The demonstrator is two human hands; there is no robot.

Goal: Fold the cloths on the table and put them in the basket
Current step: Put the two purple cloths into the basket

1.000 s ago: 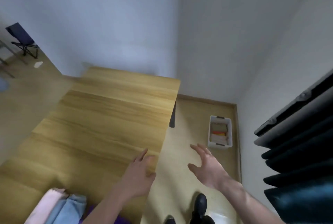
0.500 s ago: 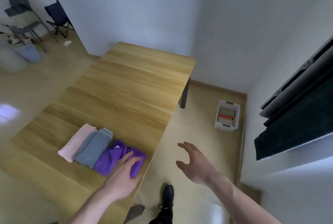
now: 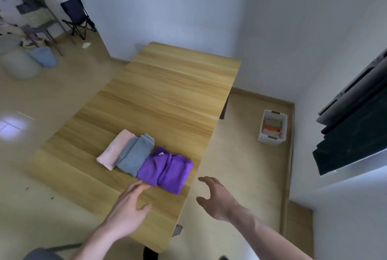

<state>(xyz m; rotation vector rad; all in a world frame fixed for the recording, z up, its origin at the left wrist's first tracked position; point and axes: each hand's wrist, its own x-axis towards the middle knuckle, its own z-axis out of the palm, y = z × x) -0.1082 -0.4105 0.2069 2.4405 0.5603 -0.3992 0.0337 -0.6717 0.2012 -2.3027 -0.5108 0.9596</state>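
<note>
Now both hands are reaching, fingers spread and holding nothing: left hand (image 3: 127,209) nearing the purple cloth (image 3: 166,170) by the table (image 3: 167,92) edge, right hand (image 3: 217,197) beyond the edge. Soft and light, it probably wants scooping from beneath.

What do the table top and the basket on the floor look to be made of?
Table: wood or wood-look laminate, going by the light grain bands and smooth matt surface; which one is unclear. Basket: probably white moulded plastic, with rigid perforated walls.

Pretty soft, dim-ish daylight with a bluish cast. Bright glare patch on the floor (image 3: 12,125) at 9 o'clock. Wide-angle bending at the edges, slight blur overall, shadows faint.
</note>
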